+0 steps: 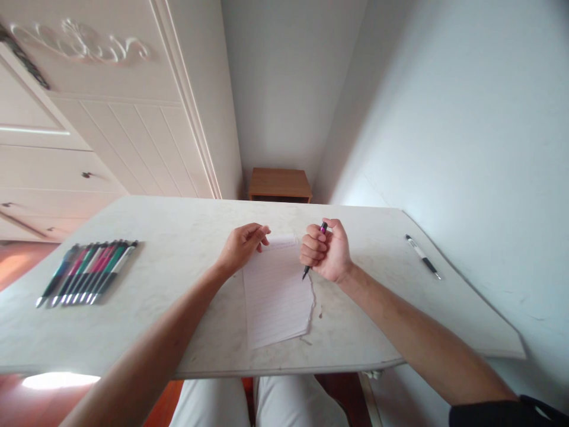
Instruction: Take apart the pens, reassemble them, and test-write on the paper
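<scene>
My right hand (326,249) is wrapped in a fist around a pen (323,228) with a purple barrel end. The pen's dark tip points down over the right side of a lined sheet of paper (278,296), and my thumb is by its upper end. Loosely bent, my left hand (244,246) is at the sheet's upper left edge, with nothing visible in its fingers. The paper has a ragged right edge, and a small folded or separate strip shows at its top. I cannot tell whether the pen tip touches the paper.
On the left of the white table (200,338), several pens (89,270) lie side by side. A white and black pen (422,257) lies alone on the right. Beyond the table are a small wooden stand (280,182), a cream cabinet (133,130) and a wall at right.
</scene>
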Demonstrator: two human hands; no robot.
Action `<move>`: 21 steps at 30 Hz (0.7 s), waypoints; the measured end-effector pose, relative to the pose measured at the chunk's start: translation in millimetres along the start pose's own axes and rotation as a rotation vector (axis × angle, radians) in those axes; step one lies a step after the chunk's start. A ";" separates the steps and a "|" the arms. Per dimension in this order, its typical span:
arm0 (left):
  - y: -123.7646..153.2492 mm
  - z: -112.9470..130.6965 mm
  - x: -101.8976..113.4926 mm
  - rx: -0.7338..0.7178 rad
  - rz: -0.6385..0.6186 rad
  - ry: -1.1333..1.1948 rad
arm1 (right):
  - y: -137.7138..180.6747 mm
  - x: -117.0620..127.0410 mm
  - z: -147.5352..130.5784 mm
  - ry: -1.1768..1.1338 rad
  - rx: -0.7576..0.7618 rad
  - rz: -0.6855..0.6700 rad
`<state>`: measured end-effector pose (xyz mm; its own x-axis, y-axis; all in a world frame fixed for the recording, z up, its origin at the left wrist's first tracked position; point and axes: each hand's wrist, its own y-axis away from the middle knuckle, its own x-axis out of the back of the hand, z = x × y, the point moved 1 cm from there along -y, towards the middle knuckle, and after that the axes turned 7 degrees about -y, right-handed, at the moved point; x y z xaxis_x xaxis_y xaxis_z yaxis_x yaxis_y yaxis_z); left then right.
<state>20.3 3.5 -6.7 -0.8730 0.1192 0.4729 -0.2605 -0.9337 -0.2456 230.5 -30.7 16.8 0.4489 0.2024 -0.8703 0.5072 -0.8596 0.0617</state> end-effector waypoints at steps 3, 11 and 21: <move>-1.1 0.7 3.6 0.011 0.060 0.041 | 0.0 -1.8 -1.0 0.016 0.006 0.014; -5.5 -7.2 24.9 0.159 0.191 -0.282 | -0.6 -5.2 2.5 0.066 0.047 0.014; -4.0 -14.8 47.1 0.156 -0.178 -0.466 | -8.5 3.8 3.2 -0.032 0.110 0.071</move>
<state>-25.9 17.9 4.0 -0.5351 0.1508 0.8312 -0.2926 -0.9561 -0.0149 225.5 -24.1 11.4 0.4563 0.1260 -0.8808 0.3908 -0.9177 0.0712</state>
